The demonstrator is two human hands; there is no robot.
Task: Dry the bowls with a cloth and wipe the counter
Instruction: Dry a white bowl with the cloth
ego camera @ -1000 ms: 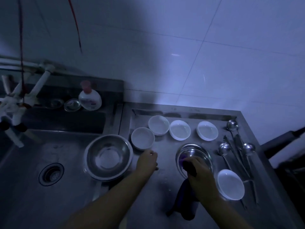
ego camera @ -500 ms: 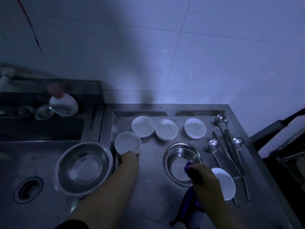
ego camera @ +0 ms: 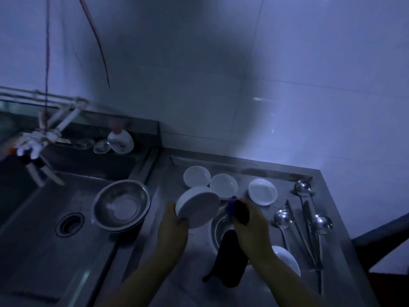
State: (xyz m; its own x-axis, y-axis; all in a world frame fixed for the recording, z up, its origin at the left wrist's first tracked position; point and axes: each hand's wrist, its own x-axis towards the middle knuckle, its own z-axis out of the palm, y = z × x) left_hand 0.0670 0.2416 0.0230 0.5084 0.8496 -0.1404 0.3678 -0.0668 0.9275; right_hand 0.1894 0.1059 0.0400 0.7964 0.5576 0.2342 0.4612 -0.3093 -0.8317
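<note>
My left hand [ego camera: 171, 222] grips a small white bowl [ego camera: 197, 207], lifted off the steel counter [ego camera: 168, 258] and tilted so its mouth faces right. My right hand [ego camera: 252, 227] holds a dark purple cloth [ego camera: 232, 255] whose bunched end sits just right of the bowl's rim; the rest hangs below the hand. Three more white bowls [ego camera: 196, 175] [ego camera: 223, 186] [ego camera: 262, 191] stand in a row at the back. A steel bowl [ego camera: 220, 229] lies partly hidden under my hands. Another white bowl [ego camera: 287, 260] sits behind my right wrist.
A large steel bowl [ego camera: 121, 204] rests on the sink's right rim. The sink [ego camera: 44, 218] with its drain [ego camera: 69, 224] lies to the left, a tap [ego camera: 37, 147] above it. A soap bottle [ego camera: 120, 140] stands on the back ledge. Ladles and knives [ego camera: 307, 220] lie at the counter's right.
My left hand took hold of the front-left white bowl and lifted it, tilted, towards the cloth. My right hand rose from the steel bowl with the cloth.
</note>
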